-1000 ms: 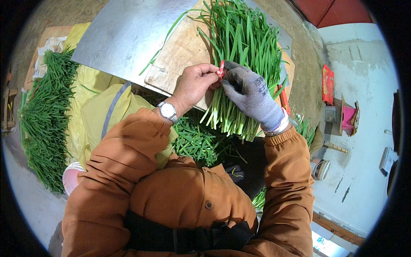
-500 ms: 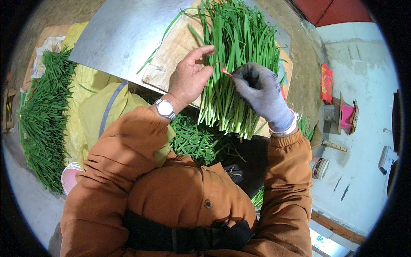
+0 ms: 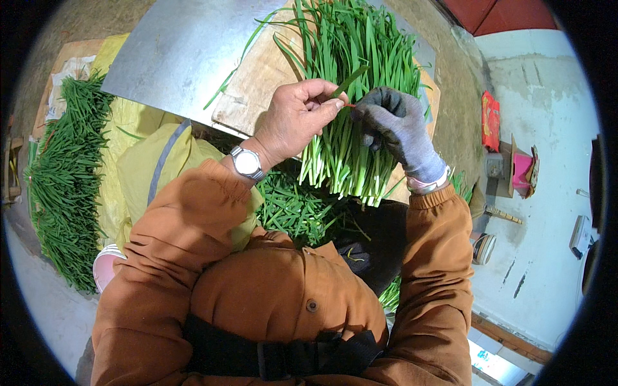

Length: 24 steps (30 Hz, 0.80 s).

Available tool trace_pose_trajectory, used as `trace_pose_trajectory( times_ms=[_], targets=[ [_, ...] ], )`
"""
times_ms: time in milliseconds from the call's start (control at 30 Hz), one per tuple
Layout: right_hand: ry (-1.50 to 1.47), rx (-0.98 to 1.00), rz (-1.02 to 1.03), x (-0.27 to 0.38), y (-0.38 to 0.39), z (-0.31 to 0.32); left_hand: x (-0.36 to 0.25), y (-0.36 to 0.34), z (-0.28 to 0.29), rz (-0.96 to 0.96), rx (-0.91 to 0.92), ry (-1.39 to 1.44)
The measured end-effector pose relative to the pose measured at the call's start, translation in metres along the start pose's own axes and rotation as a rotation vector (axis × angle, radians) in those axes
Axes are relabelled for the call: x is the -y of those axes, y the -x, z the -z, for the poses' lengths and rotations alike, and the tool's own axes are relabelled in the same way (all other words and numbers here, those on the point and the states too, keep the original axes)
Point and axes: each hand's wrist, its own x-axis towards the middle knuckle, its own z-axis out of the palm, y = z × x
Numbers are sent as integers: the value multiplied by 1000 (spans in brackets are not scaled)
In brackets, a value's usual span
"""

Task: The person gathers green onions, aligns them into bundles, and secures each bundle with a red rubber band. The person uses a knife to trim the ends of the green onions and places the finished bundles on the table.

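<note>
A thick bundle of green chives (image 3: 360, 45) lies on a wooden board (image 3: 248, 87), leaf tips away from me and pale stems toward me. My bare left hand (image 3: 297, 119), with a watch at its wrist, is closed over the bundle, thumb and forefinger pinched on the end of a thin red tie (image 3: 349, 105). A single chive leaf (image 3: 351, 82) sticks up beside those fingertips. On the other side, my right hand (image 3: 399, 125) in a grey glove pinches the tie's other end. The tie's path around the bundle is hidden.
A metal sheet (image 3: 187, 48) adjoins the board. Loose chives (image 3: 293, 206) lie below, near my lap. At left, more chives (image 3: 67, 186) stand beside yellow sacking (image 3: 170, 161) and a pink-lined bucket (image 3: 106, 267). A red packet (image 3: 490, 122) and pink container (image 3: 521, 172) are at right.
My left hand has moved right, and its fingers have closed on the red tie near my right hand. A chive leaf now stands up by the left fingertips.
</note>
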Motion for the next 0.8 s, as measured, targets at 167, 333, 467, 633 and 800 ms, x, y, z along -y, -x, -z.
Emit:
trace_pose_trajectory(
  times_ms=[167, 333, 467, 633, 800],
  targets=[
    [-61, -27, 35, -3, -1, 5, 7, -3, 2, 3, -119, -99],
    [-137, -113, 66, 0, 2, 12, 10, -7, 6, -314, -626, -496],
    [-231, -96, 110, -1, 4, 12, 8, 7, 4, -34, -305, -322],
    [-519, -28, 176, -11, 2, 3, 12, 8, -3, -185, -147, -253],
    [-537, -13, 224, 0, 0, -2, 16, 6, -5, 119, -39, 169]
  ],
)
